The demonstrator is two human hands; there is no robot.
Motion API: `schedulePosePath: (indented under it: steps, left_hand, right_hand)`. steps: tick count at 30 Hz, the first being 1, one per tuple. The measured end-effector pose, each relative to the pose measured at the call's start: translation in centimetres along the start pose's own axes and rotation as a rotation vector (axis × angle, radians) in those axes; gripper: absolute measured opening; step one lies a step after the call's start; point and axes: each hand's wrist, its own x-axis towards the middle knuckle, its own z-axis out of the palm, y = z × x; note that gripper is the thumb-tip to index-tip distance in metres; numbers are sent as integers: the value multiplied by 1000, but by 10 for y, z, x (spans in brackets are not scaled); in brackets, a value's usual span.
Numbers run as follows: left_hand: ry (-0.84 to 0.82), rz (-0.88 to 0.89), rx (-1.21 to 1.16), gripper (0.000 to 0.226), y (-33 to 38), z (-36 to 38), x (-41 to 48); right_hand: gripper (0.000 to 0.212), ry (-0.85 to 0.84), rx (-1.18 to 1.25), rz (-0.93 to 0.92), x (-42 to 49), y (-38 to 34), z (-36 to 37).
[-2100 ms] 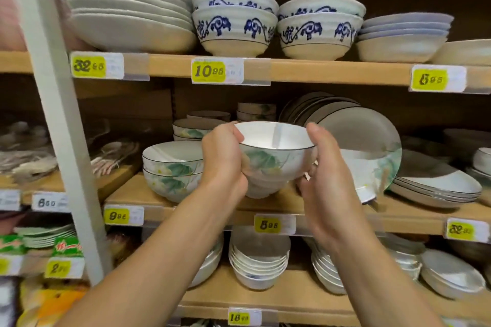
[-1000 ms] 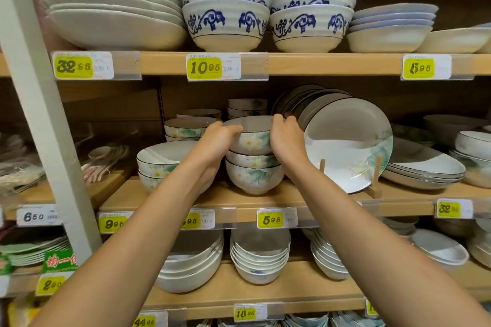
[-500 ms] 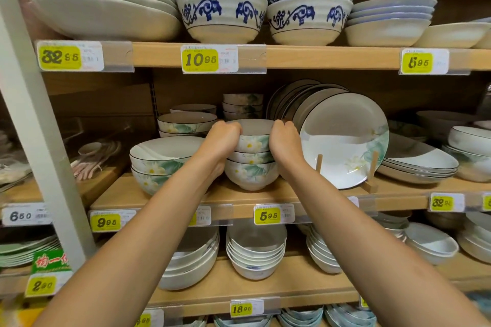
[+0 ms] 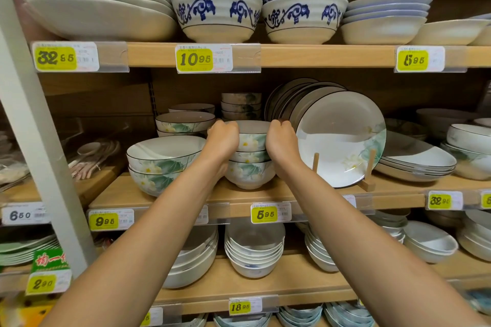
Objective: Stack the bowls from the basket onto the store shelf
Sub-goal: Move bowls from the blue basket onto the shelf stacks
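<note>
Top bowl (image 4: 252, 133) sits on its stack (image 4: 251, 171), left grip (image 4: 222, 139) and right grip (image 4: 282, 141) both curled round its sides; releasing crookedly could tip it into the propped plate (image 4: 341, 138).

We cannot see the sides of the top bowl (image 4: 252, 133): our left hand (image 4: 223, 139) and right hand (image 4: 281, 141) cover them. The small print on the price tags (image 4: 204, 58) is unreadable. The wares (image 4: 12, 167) at the left edge are blurred, and the bottom edge cuts off the lowest bowls (image 4: 300, 313).
</note>
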Motion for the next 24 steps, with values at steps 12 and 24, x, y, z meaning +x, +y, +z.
schedulePosePath:
  steps: [12, 24]
  left_hand:
    - [17, 83, -43, 53, 10, -3, -12]
    - [157, 270, -400, 33, 16, -79, -109]
  right_hand:
    - [49, -59, -42, -97, -12, -13, -6]
    - [32, -162, 520, -255, -72, -46, -56]
